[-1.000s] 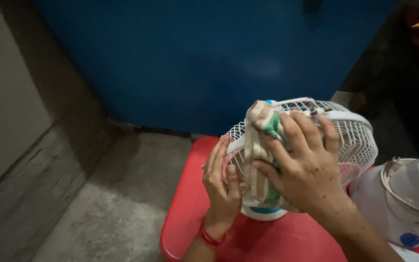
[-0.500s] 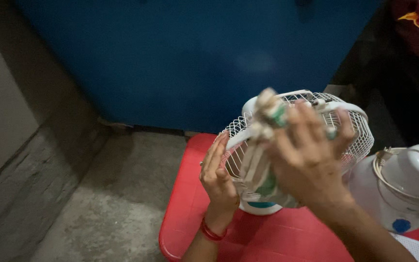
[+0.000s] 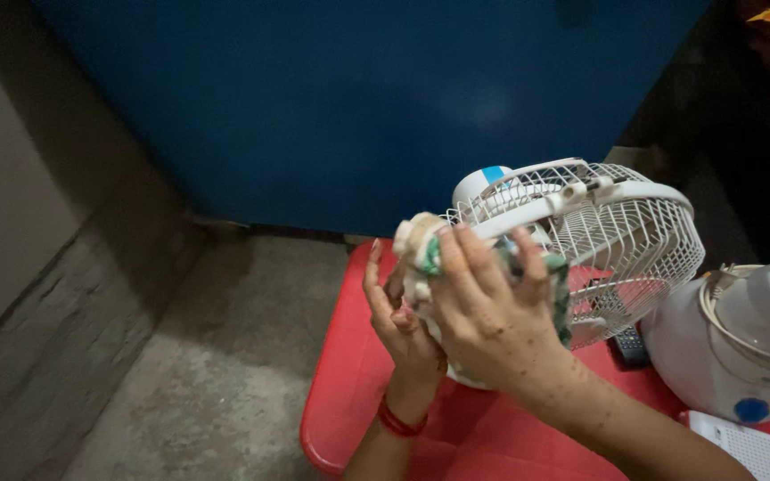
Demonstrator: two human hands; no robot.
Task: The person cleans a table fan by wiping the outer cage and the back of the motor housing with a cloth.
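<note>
1. While two hands work at it, one small white table fan (image 3: 599,232) stands on one red plastic bench (image 3: 349,392), its wire cage tipped so the front grille faces up and to the right.
2. One right hand (image 3: 492,325) presses one bunched cloth (image 3: 421,254), pale with green patches, against the left rim of the cage; its fingers (image 3: 479,263) are curled over the cloth and hold it tight against the wire.
3. One left hand (image 3: 398,325) stands upright just beside the cloth, on the fan's left side, palm toward the cage; its fingers are straight and close together, and whether they touch the cage or only the cloth I cannot tell, since the right hand covers that spot.
4. One red bangle (image 3: 394,419) circles the left wrist.
5. One blue patch shows on the rounded motor housing (image 3: 483,183) behind the cage, at the top.
6. One white rounded fan part (image 3: 741,347), with a blue dot low on its side, sits on the bench to the right of the fan, near it but apart.
7. One flat white grille piece (image 3: 750,445) lies at the bench's lower right corner, just below that white part.
8. One dark small object (image 3: 630,347) lies on the bench between the fan and the white part; too dim to say what it is.
9. One blue panel (image 3: 358,107) stands behind the bench, and one grey concrete floor (image 3: 216,374) lies to its left.
</note>
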